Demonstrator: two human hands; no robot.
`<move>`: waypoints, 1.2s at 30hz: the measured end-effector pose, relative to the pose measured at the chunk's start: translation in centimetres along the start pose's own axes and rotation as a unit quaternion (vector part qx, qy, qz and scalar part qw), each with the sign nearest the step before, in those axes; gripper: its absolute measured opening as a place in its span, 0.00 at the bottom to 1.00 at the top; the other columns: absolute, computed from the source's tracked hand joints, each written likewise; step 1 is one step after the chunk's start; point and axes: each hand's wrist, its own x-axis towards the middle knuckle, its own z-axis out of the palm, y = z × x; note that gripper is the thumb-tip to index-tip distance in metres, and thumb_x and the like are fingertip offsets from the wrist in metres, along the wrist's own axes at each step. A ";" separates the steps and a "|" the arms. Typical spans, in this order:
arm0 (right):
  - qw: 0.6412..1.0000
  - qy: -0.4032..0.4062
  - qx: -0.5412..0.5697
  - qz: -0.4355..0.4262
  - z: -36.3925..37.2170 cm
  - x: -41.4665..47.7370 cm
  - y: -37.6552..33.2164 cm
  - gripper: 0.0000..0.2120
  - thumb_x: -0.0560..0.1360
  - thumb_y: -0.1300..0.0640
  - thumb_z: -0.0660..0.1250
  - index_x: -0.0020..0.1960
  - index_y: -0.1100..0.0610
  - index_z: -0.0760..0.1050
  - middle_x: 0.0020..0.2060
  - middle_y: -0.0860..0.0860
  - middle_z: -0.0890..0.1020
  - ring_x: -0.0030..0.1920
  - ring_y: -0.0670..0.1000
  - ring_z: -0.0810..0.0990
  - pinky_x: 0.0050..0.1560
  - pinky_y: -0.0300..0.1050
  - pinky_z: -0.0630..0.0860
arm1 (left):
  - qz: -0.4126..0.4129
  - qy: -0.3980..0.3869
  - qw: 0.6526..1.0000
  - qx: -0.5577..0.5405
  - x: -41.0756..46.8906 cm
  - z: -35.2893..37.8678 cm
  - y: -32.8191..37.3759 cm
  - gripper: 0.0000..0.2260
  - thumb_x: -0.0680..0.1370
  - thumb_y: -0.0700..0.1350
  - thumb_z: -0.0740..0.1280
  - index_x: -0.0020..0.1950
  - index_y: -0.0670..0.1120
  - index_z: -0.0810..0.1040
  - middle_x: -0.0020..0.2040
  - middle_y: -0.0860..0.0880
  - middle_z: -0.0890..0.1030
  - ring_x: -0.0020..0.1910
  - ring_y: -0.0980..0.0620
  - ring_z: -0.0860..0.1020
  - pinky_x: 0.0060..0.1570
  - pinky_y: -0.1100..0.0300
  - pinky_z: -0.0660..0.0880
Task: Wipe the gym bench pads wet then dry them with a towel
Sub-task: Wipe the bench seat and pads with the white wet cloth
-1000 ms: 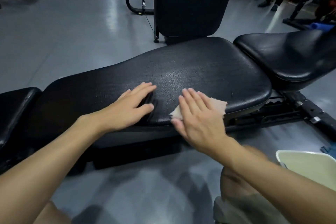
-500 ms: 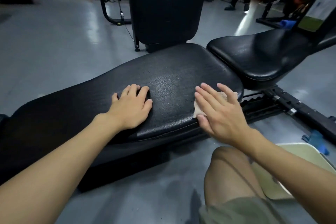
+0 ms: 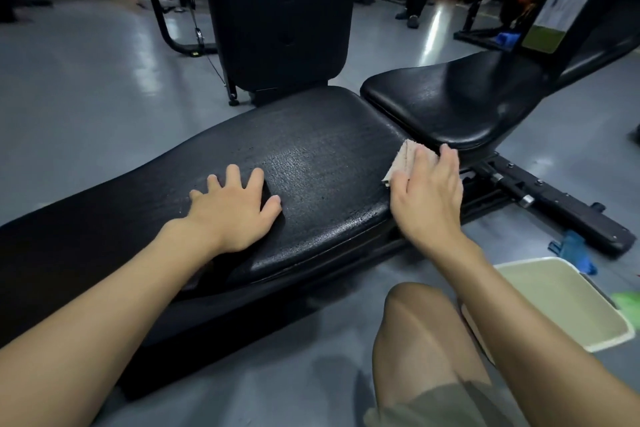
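Black vinyl, two pads: your left hand [image 3: 235,211] lies flat on the long pad [image 3: 311,156]; your right hand [image 3: 429,194] presses one beige cloth [image 3: 398,163] flat beside the seat pad [image 3: 450,104].

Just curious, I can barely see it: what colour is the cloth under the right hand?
Light beige. The cloth shows in the head view, under the right hand.

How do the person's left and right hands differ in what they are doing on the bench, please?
The left hand rests bare on the long pad, fingers spread; the right hand presses a beige cloth at that pad's end, fingers together. Both lie flat, palms down.
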 end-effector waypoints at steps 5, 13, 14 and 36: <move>0.996 -0.014 0.070 0.056 0.4 -0.7 -1.0 0.27 0.79 0.52 0.53 0.77 0.56 0.59 0.65 0.64 0.66 0.63 0.66 0.66 0.66 0.60 0.64 | 0.097 0.053 0.993 -0.050 1.8 -1.2 1.1 0.25 0.79 0.63 0.52 0.74 0.57 0.59 0.74 0.48 0.62 0.74 0.46 0.60 0.68 0.39 0.62; 0.994 -0.109 0.016 0.014 -1.0 3.0 -1.1 0.20 0.79 0.51 0.56 0.68 0.55 0.62 0.59 0.59 0.69 0.57 0.64 0.71 0.61 0.60 0.70 | 0.108 0.020 0.991 -0.078 9.4 -3.7 3.8 0.21 0.75 0.67 0.59 0.62 0.58 0.66 0.64 0.48 0.66 0.65 0.44 0.68 0.61 0.41 0.69; 0.994 -0.108 0.019 0.010 -1.3 2.7 -1.1 0.22 0.78 0.51 0.57 0.71 0.54 0.61 0.61 0.58 0.69 0.58 0.63 0.71 0.61 0.59 0.69 | 0.094 -0.009 0.992 -0.083 10.5 -4.2 3.4 0.26 0.73 0.70 0.60 0.67 0.61 0.64 0.71 0.47 0.63 0.70 0.43 0.64 0.64 0.39 0.67; 0.943 -0.297 -0.143 -0.050 2.7 14.3 -7.4 0.44 0.73 0.33 0.56 0.76 0.64 0.57 0.63 0.65 0.70 0.58 0.61 0.72 0.61 0.56 0.70 | -0.066 -0.280 0.948 -0.137 16.9 -7.2 1.6 0.56 0.69 0.59 0.76 0.64 0.77 0.26 0.74 0.50 0.23 0.75 0.36 0.30 0.64 0.22 0.52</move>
